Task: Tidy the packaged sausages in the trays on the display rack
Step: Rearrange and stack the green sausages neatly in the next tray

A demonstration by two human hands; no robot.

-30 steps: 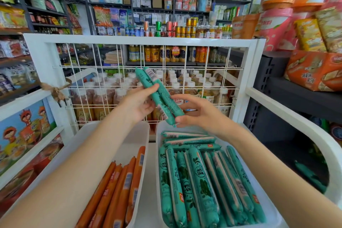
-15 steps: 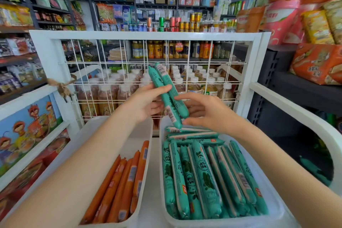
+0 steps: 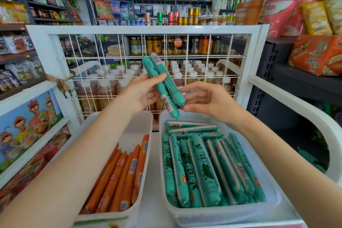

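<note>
1. At far left, the white frame of the display rack point(image 3: 46, 39) stands with a wire grid panel point(image 3: 203, 72) across its back; bottles and cans fill the shop shelves behind it.
2. The left tray point(image 3: 111, 216), white, sits on the rack's counter point(image 3: 154, 207) and holds orange sausages point(image 3: 118, 177) lying lengthwise, packed against its right wall (the left arm covers much of the tray).
3. The left hand point(image 3: 140, 92) is raised above the trays. Its grip is closed around two green sausages point(image 3: 162, 81): the thumb lies across their front and the fingers curl behind them.
4. The two held sausages lie side by side, touching, tilted with their upper ends toward the grid panel and their lower ends pointing down to the right, just above the far end of the right tray.
5. The right hand point(image 3: 209, 100) is just beside the lower ends of the pair. Its fingers are loosely bent and its fingertips point(image 3: 185, 89) touch the nearer sausage's lower end; the grip is not closed round anything.
6. The right tray point(image 3: 222, 214), clear plastic, holds green sausages point(image 3: 209, 170) in a lengthwise row, with three more lying crosswise at its far end.
</note>
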